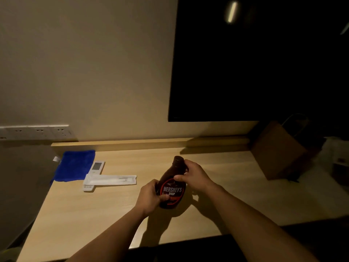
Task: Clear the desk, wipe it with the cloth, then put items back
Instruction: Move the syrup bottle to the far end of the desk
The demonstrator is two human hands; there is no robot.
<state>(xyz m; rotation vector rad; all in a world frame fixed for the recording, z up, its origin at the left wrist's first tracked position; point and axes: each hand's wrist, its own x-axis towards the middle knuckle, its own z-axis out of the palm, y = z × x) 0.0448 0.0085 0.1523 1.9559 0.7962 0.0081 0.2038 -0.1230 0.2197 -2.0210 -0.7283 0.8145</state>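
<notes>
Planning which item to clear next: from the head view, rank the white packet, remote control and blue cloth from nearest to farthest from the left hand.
1. White packet, left of the left hand.
2. Remote control, partly under the packet's left end.
3. Blue cloth, at the desk's far-left edge.

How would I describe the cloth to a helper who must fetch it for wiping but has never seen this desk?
Start at the wooden desk under the wall sockets and go to its far left corner. The cloth lies flat there, beside a white remote and a long white packet. It is the only bright blue, soft thing.
</notes>
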